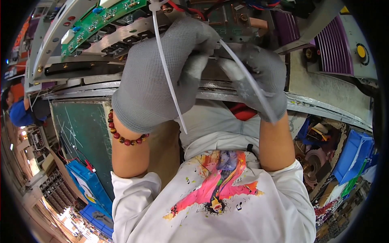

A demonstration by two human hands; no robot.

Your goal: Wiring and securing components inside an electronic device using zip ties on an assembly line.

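Observation:
Both of my hands wear grey knit gloves and meet at the front edge of an opened electronic unit. My left hand (156,81) is closed, its fingertips bent in toward the right hand's. A white cable tie (247,75) comes out where the fingertips meet and slants down across my right hand (263,71), which is closed in a pinch. The glove fingers hide most of the pinched spot. Another white cable tie (165,65) hangs from its head at the top of the unit, its tail in front of my left hand. A green circuit board (103,26) sits behind at the left.
Purple finned heat sinks (334,46) and a panel with a yellow round knob (362,51) are at the right. Red wires (190,11) run along the top. Blue bins (90,184) stand at lower left, another blue bin (354,156) at right. A person in blue (22,111) is far left.

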